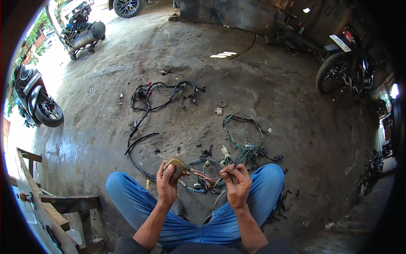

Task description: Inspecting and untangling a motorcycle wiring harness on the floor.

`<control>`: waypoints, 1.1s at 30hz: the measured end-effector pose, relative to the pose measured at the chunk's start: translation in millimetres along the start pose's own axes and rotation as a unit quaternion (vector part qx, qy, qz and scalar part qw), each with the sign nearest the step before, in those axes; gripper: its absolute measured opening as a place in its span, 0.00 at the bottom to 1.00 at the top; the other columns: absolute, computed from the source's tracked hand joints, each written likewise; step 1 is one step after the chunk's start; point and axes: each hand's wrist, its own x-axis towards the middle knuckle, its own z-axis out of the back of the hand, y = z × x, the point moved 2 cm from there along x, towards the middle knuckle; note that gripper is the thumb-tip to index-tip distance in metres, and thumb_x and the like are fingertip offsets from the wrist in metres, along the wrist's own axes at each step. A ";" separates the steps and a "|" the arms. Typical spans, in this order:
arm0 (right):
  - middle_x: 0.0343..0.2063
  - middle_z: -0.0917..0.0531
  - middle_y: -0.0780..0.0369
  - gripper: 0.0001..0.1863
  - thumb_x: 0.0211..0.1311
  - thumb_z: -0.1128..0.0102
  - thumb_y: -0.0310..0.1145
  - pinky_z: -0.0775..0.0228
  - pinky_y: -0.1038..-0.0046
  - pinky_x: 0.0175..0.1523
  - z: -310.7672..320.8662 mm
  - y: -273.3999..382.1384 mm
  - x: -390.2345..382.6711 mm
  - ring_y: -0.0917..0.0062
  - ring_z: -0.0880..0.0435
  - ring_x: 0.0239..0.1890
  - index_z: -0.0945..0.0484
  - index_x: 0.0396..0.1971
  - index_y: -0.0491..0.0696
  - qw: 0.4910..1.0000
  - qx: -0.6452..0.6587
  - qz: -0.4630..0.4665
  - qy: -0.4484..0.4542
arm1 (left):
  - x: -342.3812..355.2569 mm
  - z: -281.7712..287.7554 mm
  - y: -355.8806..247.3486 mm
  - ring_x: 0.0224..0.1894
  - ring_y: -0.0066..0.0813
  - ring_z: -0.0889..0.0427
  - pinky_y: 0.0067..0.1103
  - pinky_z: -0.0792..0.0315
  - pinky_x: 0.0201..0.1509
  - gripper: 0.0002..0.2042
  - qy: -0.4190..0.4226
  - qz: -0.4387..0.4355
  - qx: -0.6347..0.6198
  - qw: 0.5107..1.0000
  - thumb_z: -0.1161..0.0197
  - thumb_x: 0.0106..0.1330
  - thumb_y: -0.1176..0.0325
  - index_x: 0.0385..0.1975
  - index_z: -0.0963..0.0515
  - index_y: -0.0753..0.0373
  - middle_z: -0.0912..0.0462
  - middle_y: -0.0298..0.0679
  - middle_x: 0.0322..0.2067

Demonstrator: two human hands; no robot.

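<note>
My left hand (168,186) is closed round a thick, rounded tan-brown roll (176,162) that looks like tape. Thumb and fingers of my right hand (238,183) pinch a thin dark wire. Between and below both hands spreads a wiring harness (207,181), a bundle of red, yellow, white and green wires lying over the ground between my legs. A white connector (226,151) sticks up from it just beyond my right hand. Farther out, a loop of green and black wires (230,132) runs on from the bundle.
A black-wrapped cable harness (149,103) curls on the concrete floor ahead. Small connectors and scraps lie scattered, with a metal ring (222,103) farther off. Motorcycles stand at left (40,99) and right (338,72). An air compressor (86,36) is at far left, a wooden bench (50,216) near left.
</note>
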 end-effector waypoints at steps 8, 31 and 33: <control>0.34 0.22 0.62 0.03 0.61 0.33 0.17 0.22 0.75 0.43 0.8 -1.7 -1.6 0.76 0.16 0.36 0.18 0.33 0.34 1.000 0.009 -0.015 0.004 | 0.0 -19.6 -6.1 0.57 0.42 0.18 0.34 0.22 0.60 0.10 -0.010 -0.007 -0.056 0.998 0.42 0.73 0.63 0.46 0.31 0.60 0.19 0.51 0.53; 0.40 0.26 0.67 0.04 0.73 0.42 0.25 0.19 0.80 0.33 -26.2 -19.6 -27.7 0.85 0.25 0.36 0.21 0.39 0.40 0.964 0.190 -0.143 -0.117 | -18.9 -26.8 41.4 0.66 0.44 0.26 0.39 0.37 0.76 0.24 -0.009 0.150 -0.240 0.959 0.38 0.73 0.57 0.63 0.31 0.62 0.20 0.40 0.55; 0.39 0.24 0.68 0.04 0.74 0.43 0.26 0.20 0.81 0.33 -24.4 -28.5 -26.5 0.86 0.25 0.35 0.21 0.39 0.41 0.953 0.204 -0.179 -0.133 | -18.6 -31.8 42.3 0.66 0.45 0.25 0.38 0.36 0.75 0.25 0.007 0.133 -0.214 0.968 0.38 0.73 0.57 0.65 0.32 0.62 0.21 0.40 0.57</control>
